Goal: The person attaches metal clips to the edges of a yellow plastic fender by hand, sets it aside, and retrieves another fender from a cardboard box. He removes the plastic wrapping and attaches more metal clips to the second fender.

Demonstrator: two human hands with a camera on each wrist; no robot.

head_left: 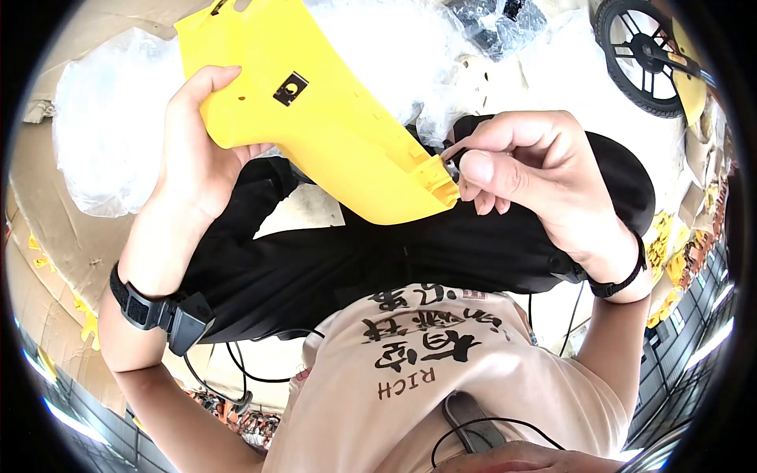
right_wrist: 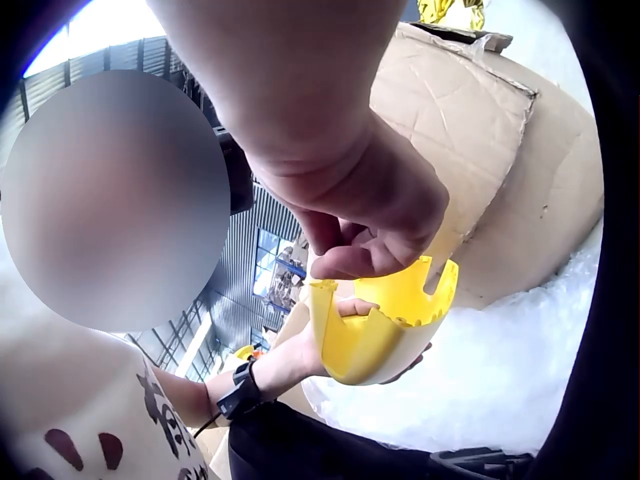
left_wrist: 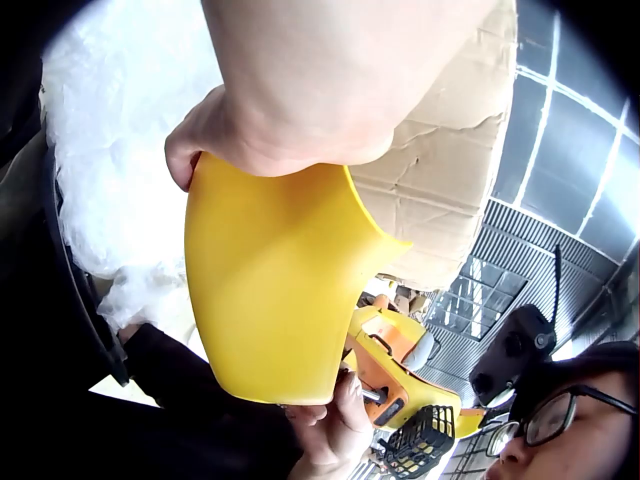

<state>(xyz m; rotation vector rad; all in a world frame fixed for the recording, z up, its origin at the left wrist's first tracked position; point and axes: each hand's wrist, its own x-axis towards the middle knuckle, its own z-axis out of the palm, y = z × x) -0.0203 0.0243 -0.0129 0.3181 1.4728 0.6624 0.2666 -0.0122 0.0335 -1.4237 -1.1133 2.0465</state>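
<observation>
A curved yellow plastic shell [head_left: 339,134] slants across the head view above the person's lap, with a small black square part [head_left: 291,88] set in its inner face. My left hand [head_left: 197,150] grips the shell at its wider upper end, thumb on the inner face and fingers underneath. At the narrow lower end, my right hand [head_left: 552,165] pinches a small dark piece [head_left: 455,156] between thumb and forefinger, close against the clips there. Its kind is too small to tell. In the right wrist view the right hand [right_wrist: 375,225] hides the piece over the notched shell rim [right_wrist: 440,290].
Clear plastic wrapping [head_left: 106,126] lies on cardboard [head_left: 47,181] at the left. A black spoked wheel [head_left: 639,55] is at the upper right. Yellow scraps [head_left: 666,268] lie at the far right. Black-trousered legs [head_left: 378,260] sit below the shell.
</observation>
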